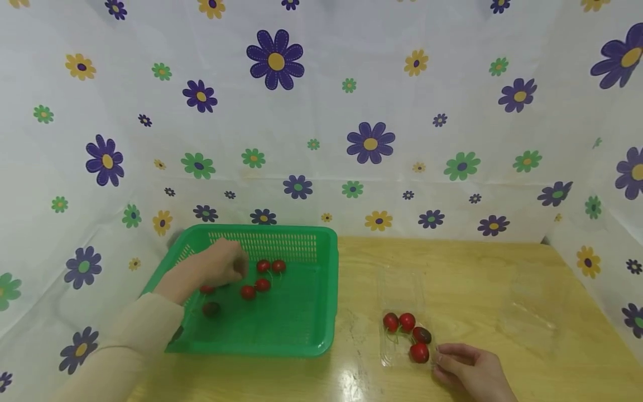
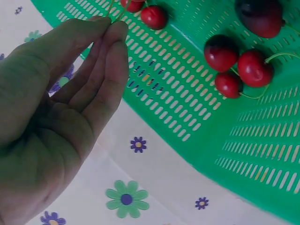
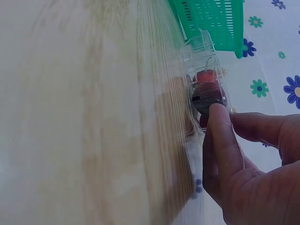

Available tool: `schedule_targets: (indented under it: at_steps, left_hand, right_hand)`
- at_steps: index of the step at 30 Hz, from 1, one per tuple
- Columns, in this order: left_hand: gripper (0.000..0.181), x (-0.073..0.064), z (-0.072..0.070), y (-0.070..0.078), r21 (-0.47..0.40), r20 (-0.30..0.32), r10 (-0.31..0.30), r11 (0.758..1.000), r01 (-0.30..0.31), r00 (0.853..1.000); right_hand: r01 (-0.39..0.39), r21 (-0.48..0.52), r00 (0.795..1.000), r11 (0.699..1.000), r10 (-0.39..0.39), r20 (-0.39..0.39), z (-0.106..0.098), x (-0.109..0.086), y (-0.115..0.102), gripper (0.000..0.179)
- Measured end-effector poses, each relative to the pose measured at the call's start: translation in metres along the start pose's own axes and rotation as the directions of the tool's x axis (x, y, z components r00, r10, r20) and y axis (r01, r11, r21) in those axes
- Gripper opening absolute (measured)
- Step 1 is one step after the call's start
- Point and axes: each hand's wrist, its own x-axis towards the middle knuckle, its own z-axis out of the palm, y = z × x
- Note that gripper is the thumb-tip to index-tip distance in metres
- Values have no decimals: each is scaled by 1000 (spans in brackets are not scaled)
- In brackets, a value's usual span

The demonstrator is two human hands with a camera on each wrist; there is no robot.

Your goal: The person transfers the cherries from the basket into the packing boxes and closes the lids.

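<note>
In the head view my left hand (image 1: 224, 262) is over the left part of a green plastic basket (image 1: 327, 290). The left wrist view shows its thumb and fingertips pinching thin green cherry stems (image 2: 111, 8); where these lead is cut off by the frame's top. Red cherries (image 1: 262, 285) with stems lie in the basket, some partly behind the hand. My right hand (image 1: 469, 368) grips the right edge of a clear plastic clamshell box (image 1: 385, 357), its lid laid open towards the back. Inside the box sit several cherries (image 1: 419, 352), dark red to bright red.
Another clear plastic container (image 1: 532, 312) stands at the right of the wooden table (image 1: 467, 279). A white cloth with printed flowers (image 1: 321, 106) hangs behind and at both sides. The basket is close to the cloth at the back left.
</note>
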Motion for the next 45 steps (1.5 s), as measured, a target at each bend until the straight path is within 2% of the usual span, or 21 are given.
schedule_targets:
  at_steps: [7,12,16,22,26,32,37,45]
  left_hand:
    - [10,-7,-1,11,9,-2,54,999,-54,999]
    - [11,-12,-2,19,36,-32,93,995,-92,995]
    - [12,-17,-1,25,21,-77,144,989,-143,987]
    - [14,-25,0,36,17,-140,221,975,-221,965]
    - [16,-30,-2,43,29,-157,234,972,-233,959]
    - [13,-37,-4,50,35,-167,225,974,-223,960]
    - [15,-43,-4,53,50,-199,264,964,-259,944]
    - [15,-49,-4,60,71,-263,334,942,-327,905]
  right_hand:
    - [-7,6,1000,1000,7,-10,0,2,5,37]
    - [-3,7,1000,1000,4,-14,0,3,7,36]
    - [-7,14,1000,1000,7,-13,-1,3,8,38]
    - [-15,20,1000,1000,15,-16,-1,2,9,39]
    - [-14,23,1000,1000,15,-16,-1,2,9,39]
    - [-2,21,1000,1000,2,-11,-1,3,7,36]
    - [9,1,1000,1000,-9,-8,0,3,5,34]
    - [7,-1,1000,1000,-7,-4,1,5,2,37]
